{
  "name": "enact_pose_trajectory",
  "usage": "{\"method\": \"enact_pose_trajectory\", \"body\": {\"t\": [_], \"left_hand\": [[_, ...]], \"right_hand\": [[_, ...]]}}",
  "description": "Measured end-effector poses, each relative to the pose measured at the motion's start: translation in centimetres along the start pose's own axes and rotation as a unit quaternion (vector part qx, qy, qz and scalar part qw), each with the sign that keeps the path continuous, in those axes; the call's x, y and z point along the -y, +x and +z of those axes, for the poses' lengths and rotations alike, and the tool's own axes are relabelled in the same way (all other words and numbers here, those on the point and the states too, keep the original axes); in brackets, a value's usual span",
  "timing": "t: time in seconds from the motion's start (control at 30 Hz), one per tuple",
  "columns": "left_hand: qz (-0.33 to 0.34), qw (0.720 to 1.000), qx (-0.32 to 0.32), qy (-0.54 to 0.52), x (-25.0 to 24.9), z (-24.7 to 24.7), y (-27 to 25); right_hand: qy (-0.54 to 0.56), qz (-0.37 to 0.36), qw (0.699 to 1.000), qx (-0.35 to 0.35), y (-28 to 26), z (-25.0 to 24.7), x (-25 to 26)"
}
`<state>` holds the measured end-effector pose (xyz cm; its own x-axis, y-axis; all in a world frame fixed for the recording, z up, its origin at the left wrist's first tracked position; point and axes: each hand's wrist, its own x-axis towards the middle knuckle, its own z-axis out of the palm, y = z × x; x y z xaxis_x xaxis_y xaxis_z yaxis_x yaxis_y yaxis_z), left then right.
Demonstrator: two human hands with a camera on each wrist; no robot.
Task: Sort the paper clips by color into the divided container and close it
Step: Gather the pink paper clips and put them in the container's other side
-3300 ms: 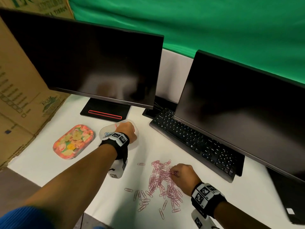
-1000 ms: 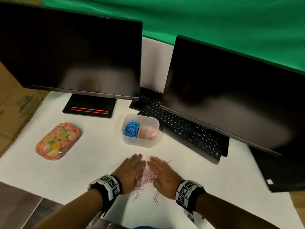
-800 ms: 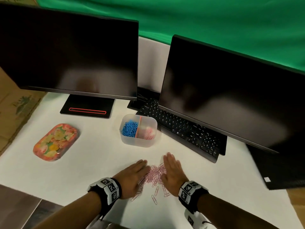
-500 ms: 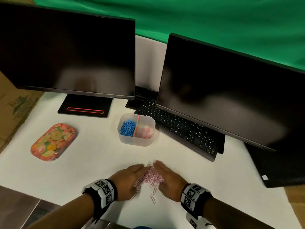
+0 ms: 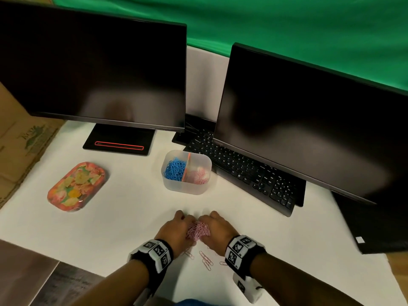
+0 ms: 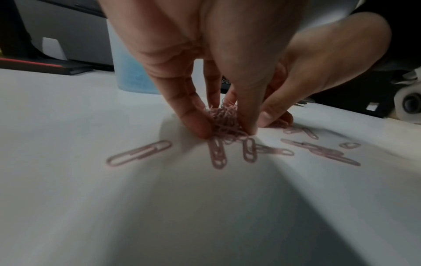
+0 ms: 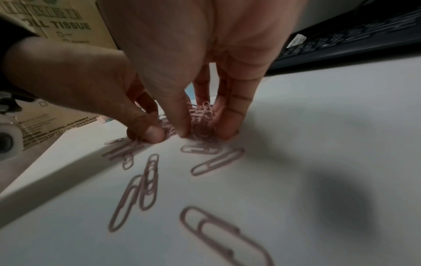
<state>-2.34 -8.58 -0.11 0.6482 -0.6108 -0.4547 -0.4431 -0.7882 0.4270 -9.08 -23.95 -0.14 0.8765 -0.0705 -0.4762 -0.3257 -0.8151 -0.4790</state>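
A heap of pink paper clips (image 5: pixel 198 231) lies on the white table near its front edge. My left hand (image 5: pixel 173 230) and right hand (image 5: pixel 220 228) cup it from either side, fingers curled round it, fingertips on the table. The left wrist view shows my left fingers (image 6: pixel 193 117) pinching the heap (image 6: pixel 224 117). In the right wrist view my right fingers (image 7: pixel 230 117) press the heap (image 7: pixel 201 118). A few loose pink clips (image 5: pixel 206 260) lie behind the hands. The clear divided container (image 5: pixel 186 191) stands open beyond, holding blue clips (image 5: pixel 174 168) on the left and pink clips (image 5: pixel 199 176) on the right.
A floral lid (image 5: pixel 76 186) lies at the left of the table. Two dark monitors (image 5: pixel 99 69) (image 5: pixel 309 120) and a black keyboard (image 5: pixel 247 171) stand behind the container. A cardboard box (image 5: pixel 19 140) borders the left side. The table's front edge (image 5: pixel 66 261) is close to my wrists.
My hands lay flat and apart beside the spread pink clips. They have drawn together and curled, raking the clips into one tight heap between them. A few clips stayed behind.
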Motion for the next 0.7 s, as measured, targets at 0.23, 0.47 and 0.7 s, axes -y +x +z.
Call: {"method": "enact_pose_trajectory", "body": {"t": [0.23, 0.47, 0.7], "left_hand": [[0.0, 0.999, -0.031, -0.017, -0.9, -0.5, 0.8], [-0.01, 0.996, -0.034, -0.077, -0.4, -2.2, 0.6], [0.001, 0.979, -0.12, -0.164, -2.9, -8.3, 1.3]], "right_hand": [[-0.011, -0.012, 1.0, -0.022, 0.8, -0.7, 0.2], [0.126, 0.065, 0.987, -0.069, -0.1, -0.8, -1.7], [0.27, 0.131, 0.949, -0.091, -1.1, -1.4, -2.2]]}}
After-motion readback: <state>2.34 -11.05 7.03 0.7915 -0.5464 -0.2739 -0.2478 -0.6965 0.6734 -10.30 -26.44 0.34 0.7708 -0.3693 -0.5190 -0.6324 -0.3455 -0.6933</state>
